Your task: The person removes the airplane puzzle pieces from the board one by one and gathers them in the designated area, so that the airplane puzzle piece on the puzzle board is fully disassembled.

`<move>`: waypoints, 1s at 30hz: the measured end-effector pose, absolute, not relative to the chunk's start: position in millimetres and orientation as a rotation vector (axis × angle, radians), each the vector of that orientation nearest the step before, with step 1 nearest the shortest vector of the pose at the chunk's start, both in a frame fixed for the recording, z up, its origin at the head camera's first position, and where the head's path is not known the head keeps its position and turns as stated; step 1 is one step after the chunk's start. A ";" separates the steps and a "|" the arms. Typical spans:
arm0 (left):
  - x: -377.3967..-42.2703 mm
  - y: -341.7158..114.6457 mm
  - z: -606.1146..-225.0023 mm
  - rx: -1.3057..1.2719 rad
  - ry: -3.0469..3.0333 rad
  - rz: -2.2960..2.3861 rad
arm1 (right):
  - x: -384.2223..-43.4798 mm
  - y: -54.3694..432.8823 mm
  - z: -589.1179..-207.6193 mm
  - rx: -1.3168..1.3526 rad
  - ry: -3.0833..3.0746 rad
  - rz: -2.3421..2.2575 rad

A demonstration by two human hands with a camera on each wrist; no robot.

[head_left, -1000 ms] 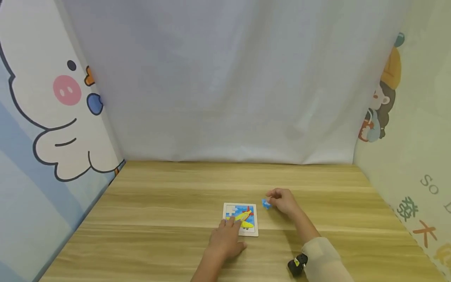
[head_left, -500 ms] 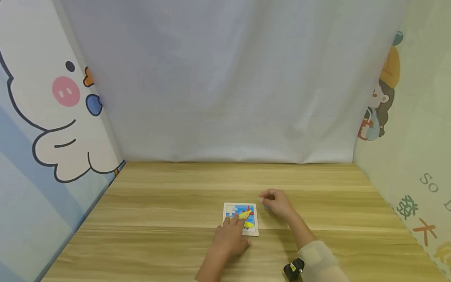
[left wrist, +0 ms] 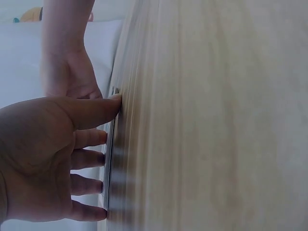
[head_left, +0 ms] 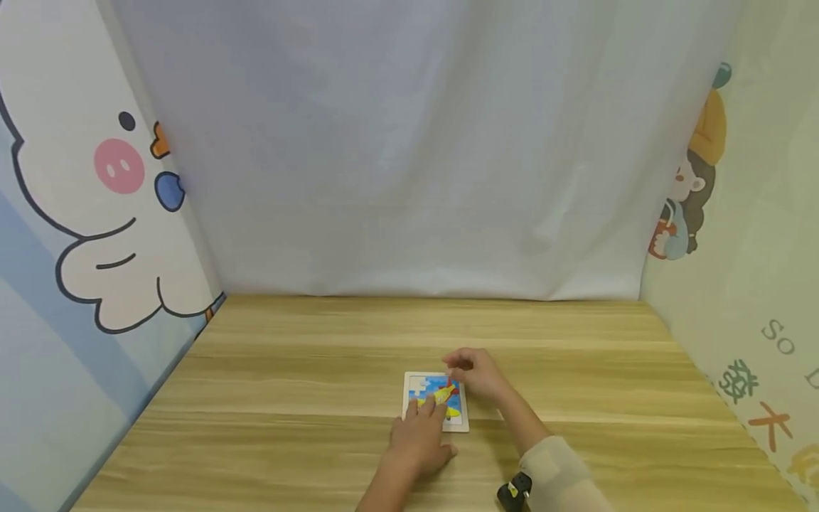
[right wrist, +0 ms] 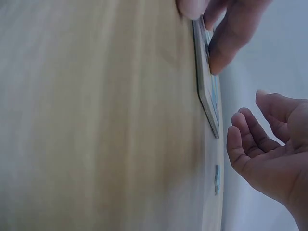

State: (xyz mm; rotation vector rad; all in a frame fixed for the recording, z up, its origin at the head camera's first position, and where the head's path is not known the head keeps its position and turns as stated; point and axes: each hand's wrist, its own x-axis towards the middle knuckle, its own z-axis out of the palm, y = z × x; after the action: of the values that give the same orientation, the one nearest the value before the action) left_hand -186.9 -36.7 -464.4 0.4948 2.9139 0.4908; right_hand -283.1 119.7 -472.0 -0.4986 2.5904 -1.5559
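One white cartoon figure (head_left: 70,178) with a round pink snout fills the printed panel at the far left, next to a plain pale curtain (head_left: 397,178) that hangs behind the wood-grain table (head_left: 288,370). Nearer the middle of the table, the left hand (head_left: 419,441) comes up from the near edge, its fingers spread and fairly straight, their tips resting on the lower part of a small square puzzle (head_left: 465,418). The thumb reaches out to the right, just by the near edge of the puzzle; the hand presses lightly and grips nothing. The puzzle lies flat, showing a yellow airplane (head_left: 443,393) with a red tail on blue, and its upper left corner is a pale, unfilled patch (head_left: 417,385). At the upper right corner is the right hand (head_left: 480,375), fingers loosely curled with the thumb near them; whether anything sits between the fingertips, I cannot tell. One small blue piece (right wrist: 217,179) lies on the table just beside the puzzle, near that hand, as the right wrist view shows. Farther right come a black device (head_left: 514,491), then a cream sleeve (head_left: 559,473), and finally a pale green panel (head_left: 761,249) with a printed figure (head_left: 684,206) in a yellow hat.
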 end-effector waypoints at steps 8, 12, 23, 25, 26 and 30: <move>-187.6 -37.9 -462.7 0.485 2.889 0.492 | -288.9 107.1 -475.7 -0.558 2.581 -1.391; -187.7 -37.3 -460.6 0.485 2.878 0.510 | -294.1 102.4 -478.7 -0.528 2.624 -1.278; -188.6 -37.9 -464.1 0.486 2.889 0.459 | -292.5 92.6 -474.7 -0.525 2.651 -1.140; -188.5 -37.5 -464.5 0.486 2.884 0.456 | -292.1 91.9 -475.6 -0.525 2.657 -1.132; -188.4 -37.3 -464.6 0.488 2.882 0.453 | -291.6 91.8 -476.4 -0.524 2.657 -1.130; -187.8 -36.4 -464.1 0.489 2.889 0.444 | -290.4 92.2 -477.0 -0.526 2.645 -1.140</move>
State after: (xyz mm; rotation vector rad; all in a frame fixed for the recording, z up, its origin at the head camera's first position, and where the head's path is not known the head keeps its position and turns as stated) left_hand -187.8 -36.4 -464.1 0.4887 2.8893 0.4441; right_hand -290.4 92.2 -477.0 -0.5257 2.6454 -1.1402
